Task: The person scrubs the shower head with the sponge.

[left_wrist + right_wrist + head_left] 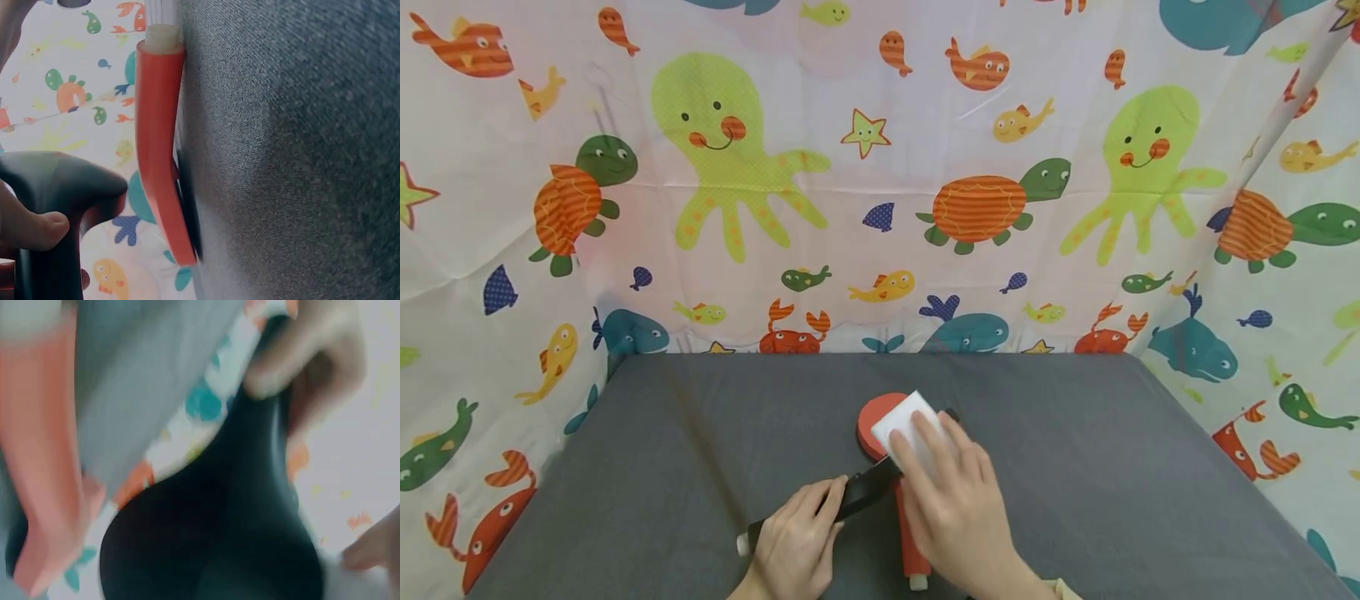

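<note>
Left hand (pixel 797 537) grips black-handled paddle (pixel 850 496) near front edge of grey cloth table (pixel 1112 467); right hand (pixel 951 492), fingers straight, presses white foam sponge block (pixel 904 423) on it. Red round paddle (pixel 880 421) underneath, prob loose — hard wiping could skid it

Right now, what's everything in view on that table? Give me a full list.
Red paddle: one, red with a pale handle tip, lying flat at table centre.
Black paddle: one, black, pale handle tip, held across the red one.
Sponge: one, white, pressed on the black paddle.
Table cloth: one, dark grey.
Backdrop: one, white with sea-animal print, behind and at both sides.
Left hand: grips the black paddle's handle.
Right hand: holds the sponge down.
</note>
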Action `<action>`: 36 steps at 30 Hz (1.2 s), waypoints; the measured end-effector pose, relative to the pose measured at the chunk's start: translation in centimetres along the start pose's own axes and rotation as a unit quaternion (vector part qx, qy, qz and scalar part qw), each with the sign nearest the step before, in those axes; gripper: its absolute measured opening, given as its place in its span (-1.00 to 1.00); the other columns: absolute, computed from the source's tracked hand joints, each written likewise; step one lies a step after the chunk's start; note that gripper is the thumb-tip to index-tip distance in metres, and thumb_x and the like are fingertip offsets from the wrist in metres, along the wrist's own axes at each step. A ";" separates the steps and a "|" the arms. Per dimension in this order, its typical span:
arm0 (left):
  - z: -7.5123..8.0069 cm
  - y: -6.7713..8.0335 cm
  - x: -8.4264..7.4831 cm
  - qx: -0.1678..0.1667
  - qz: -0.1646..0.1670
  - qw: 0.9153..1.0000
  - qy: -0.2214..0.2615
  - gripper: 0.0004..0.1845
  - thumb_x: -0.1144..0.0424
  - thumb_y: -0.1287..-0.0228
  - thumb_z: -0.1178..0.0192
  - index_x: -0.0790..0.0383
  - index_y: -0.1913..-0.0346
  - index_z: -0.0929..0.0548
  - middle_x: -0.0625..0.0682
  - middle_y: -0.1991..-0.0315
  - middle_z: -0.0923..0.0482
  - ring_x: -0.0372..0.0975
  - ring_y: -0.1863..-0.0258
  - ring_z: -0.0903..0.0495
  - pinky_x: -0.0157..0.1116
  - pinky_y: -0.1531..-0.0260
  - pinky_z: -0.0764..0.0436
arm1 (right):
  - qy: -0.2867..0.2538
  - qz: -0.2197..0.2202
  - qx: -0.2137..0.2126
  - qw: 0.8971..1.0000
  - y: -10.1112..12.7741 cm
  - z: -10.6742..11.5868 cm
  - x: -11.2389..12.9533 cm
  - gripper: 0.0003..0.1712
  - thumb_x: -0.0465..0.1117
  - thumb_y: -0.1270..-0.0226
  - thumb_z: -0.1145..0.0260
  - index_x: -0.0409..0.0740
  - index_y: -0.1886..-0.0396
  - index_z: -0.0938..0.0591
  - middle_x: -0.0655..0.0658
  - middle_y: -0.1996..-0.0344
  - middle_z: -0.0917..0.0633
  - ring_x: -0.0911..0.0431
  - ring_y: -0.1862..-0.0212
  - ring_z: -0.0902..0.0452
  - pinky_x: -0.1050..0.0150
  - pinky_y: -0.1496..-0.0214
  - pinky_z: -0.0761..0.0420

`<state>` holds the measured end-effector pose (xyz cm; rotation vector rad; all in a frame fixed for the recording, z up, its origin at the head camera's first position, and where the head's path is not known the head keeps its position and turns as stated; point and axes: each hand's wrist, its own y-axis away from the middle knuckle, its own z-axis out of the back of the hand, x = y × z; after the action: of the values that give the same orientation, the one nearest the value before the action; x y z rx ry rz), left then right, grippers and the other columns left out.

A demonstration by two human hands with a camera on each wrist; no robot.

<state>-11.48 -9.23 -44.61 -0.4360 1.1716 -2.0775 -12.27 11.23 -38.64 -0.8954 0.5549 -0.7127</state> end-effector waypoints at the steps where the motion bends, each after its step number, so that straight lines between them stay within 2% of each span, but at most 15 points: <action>1: 0.0 0.0 0.0 0.002 0.000 1.000 -0.005 -0.63 0.21 -0.33 0.11 0.43 0.10 -0.60 0.10 0.30 -0.56 -0.17 0.40 -0.59 -0.29 0.48 -0.61 | 0.018 0.019 0.001 1.000 0.1 -0.2 0.5 -0.56 -0.14 -0.39 0.13 -0.13 -0.07 -0.58 -0.27 -0.10 -0.51 -0.25 -0.06 -0.40 -0.05 0.22 -0.45; 3: 0.1 0.0 0.1 0.007 -0.001 1.000 -0.011 -0.65 0.23 -0.31 0.09 0.43 0.10 -0.60 0.10 0.30 -0.56 -0.17 0.39 -0.58 -0.29 0.47 -0.60 | 0.035 0.041 -0.007 0.999 0.2 -0.6 1.1 -0.58 -0.17 -0.39 0.12 -0.13 -0.04 -0.61 -0.27 -0.08 -0.53 -0.25 -0.05 -0.43 -0.02 0.22 -0.44; 5: 0.2 0.0 0.2 0.012 0.002 1.000 -0.009 -0.68 0.31 -0.13 -0.08 0.43 0.09 -0.60 0.10 0.29 -0.56 -0.17 0.38 -0.59 -0.29 0.45 -0.60 | 0.032 0.034 -0.006 0.999 0.2 -0.8 0.8 -0.57 -0.16 -0.39 0.12 -0.13 -0.05 -0.60 -0.27 -0.09 -0.52 -0.25 -0.05 -0.43 -0.03 0.21 -0.44; 8: 0.4 -0.1 0.1 0.016 0.010 1.000 0.000 -0.55 0.42 0.20 -0.26 0.43 0.09 -0.60 0.10 0.29 -0.57 -0.17 0.37 -0.59 -0.28 0.44 -0.61 | 0.001 -0.017 0.003 1.000 0.0 -0.5 -0.7 -0.53 -0.09 -0.40 0.12 -0.16 -0.10 -0.56 -0.30 -0.11 -0.49 -0.26 -0.07 -0.38 -0.09 0.21 -0.44; 11: 0.5 -0.2 0.1 0.017 0.016 1.000 0.007 -0.49 0.45 0.30 -0.35 0.42 0.08 -0.61 0.10 0.28 -0.58 -0.17 0.36 -0.60 -0.29 0.42 -0.62 | -0.024 -0.067 0.014 0.997 0.0 -0.1 -2.1 -0.49 -0.03 -0.42 0.13 -0.20 -0.14 -0.52 -0.33 -0.12 -0.45 -0.25 -0.08 -0.34 -0.15 0.21 -0.45; 13: 0.5 -0.2 0.1 0.017 0.017 1.000 0.008 -0.48 0.45 0.32 -0.36 0.41 0.09 -0.61 0.09 0.29 -0.58 -0.17 0.36 -0.60 -0.29 0.41 -0.62 | -0.028 -0.078 0.010 0.997 0.0 -0.1 -2.3 -0.48 -0.02 -0.42 0.12 -0.22 -0.15 -0.51 -0.34 -0.12 -0.45 -0.26 -0.08 -0.34 -0.17 0.22 -0.45; 15: 0.4 -0.1 0.2 0.016 0.016 1.000 0.008 -0.49 0.44 0.30 -0.35 0.41 0.08 -0.61 0.09 0.28 -0.58 -0.17 0.35 -0.60 -0.29 0.40 -0.62 | -0.027 -0.070 0.005 0.997 0.1 -0.2 -1.9 -0.49 -0.04 -0.42 0.12 -0.23 -0.14 -0.52 -0.35 -0.11 -0.45 -0.27 -0.07 -0.34 -0.18 0.22 -0.46; 18: 0.3 -0.1 0.2 0.004 0.007 1.000 0.004 -0.56 0.41 0.19 -0.25 0.42 0.09 -0.61 0.11 0.28 -0.58 -0.16 0.36 -0.60 -0.28 0.40 -0.61 | -0.010 -0.022 -0.013 1.000 0.4 -0.7 -0.1 -0.54 -0.10 -0.39 0.10 -0.20 -0.09 -0.56 -0.34 -0.09 -0.49 -0.28 -0.05 -0.37 -0.14 0.24 -0.47; 21: 0.1 -0.1 0.2 -0.009 -0.007 1.000 -0.004 -0.70 0.31 -0.17 -0.05 0.45 0.14 -0.62 0.13 0.30 -0.58 -0.14 0.38 -0.59 -0.27 0.42 -0.61 | 0.026 0.051 -0.041 0.998 0.8 -1.6 1.8 -0.61 -0.21 -0.36 0.08 -0.16 0.04 -0.63 -0.28 -0.03 -0.55 -0.23 -0.01 -0.44 -0.03 0.27 -0.45; 24: 0.1 -0.1 0.2 -0.017 -0.013 1.000 -0.011 -0.56 0.20 -0.41 0.22 0.46 0.19 -0.62 0.13 0.32 -0.57 -0.14 0.40 -0.59 -0.26 0.45 -0.60 | 0.058 0.108 -0.073 0.990 1.0 -2.3 2.9 -0.64 -0.29 -0.30 0.05 -0.12 0.16 -0.68 -0.21 0.05 -0.61 -0.15 0.03 -0.51 0.04 0.29 -0.42; 26: 0.2 -0.1 0.1 -0.012 -0.007 1.000 -0.007 -0.50 0.17 -0.44 0.28 0.46 0.18 -0.62 0.14 0.32 -0.57 -0.14 0.39 -0.59 -0.26 0.44 -0.60 | 0.060 0.116 -0.079 0.988 0.9 -2.3 2.7 -0.64 -0.30 -0.27 0.04 -0.11 0.17 -0.68 -0.20 0.05 -0.61 -0.14 0.03 -0.51 0.05 0.27 -0.41; 28: 0.3 -0.2 0.1 -0.004 0.003 1.000 -0.001 -0.59 0.20 -0.41 0.17 0.46 0.14 -0.62 0.14 0.30 -0.58 -0.13 0.37 -0.60 -0.26 0.42 -0.61 | 0.052 0.101 -0.077 0.991 0.6 -1.9 2.0 -0.64 -0.26 -0.27 0.03 -0.13 0.14 -0.67 -0.23 0.03 -0.60 -0.17 0.02 -0.49 0.03 0.26 -0.40; 30: 0.4 -0.2 0.1 -0.001 0.012 1.000 0.006 -0.67 0.26 -0.27 0.00 0.46 0.10 -0.61 0.14 0.29 -0.59 -0.13 0.36 -0.60 -0.25 0.41 -0.62 | 0.042 0.070 -0.069 0.994 0.2 -1.4 1.0 -0.63 -0.22 -0.29 0.04 -0.15 0.08 -0.65 -0.27 0.00 -0.58 -0.23 0.00 -0.46 -0.01 0.24 -0.41; 34: 0.5 -0.3 0.2 -0.002 0.017 1.000 0.006 -0.60 0.37 0.11 -0.18 0.43 0.10 -0.61 0.12 0.30 -0.58 -0.14 0.37 -0.60 -0.26 0.41 -0.62 | 0.034 0.005 -0.059 0.998 -0.4 -0.6 -0.8 -0.59 -0.16 -0.33 0.04 -0.19 0.00 -0.62 -0.35 -0.03 -0.53 -0.31 -0.02 -0.41 -0.13 0.22 -0.43; 36: 0.6 -0.3 0.3 -0.004 0.016 1.000 0.003 -0.60 0.36 0.12 -0.19 0.42 0.11 -0.62 0.12 0.30 -0.58 -0.15 0.37 -0.60 -0.27 0.42 -0.61 | 0.033 -0.008 -0.056 0.998 -0.3 -0.6 -1.0 -0.57 -0.15 -0.34 0.05 -0.20 -0.03 -0.61 -0.37 -0.03 -0.52 -0.33 -0.02 -0.40 -0.17 0.23 -0.45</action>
<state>-11.49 -9.71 -44.10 -0.4121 1.1823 -2.0492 -13.43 11.56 -38.50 -0.9844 0.6517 -0.7340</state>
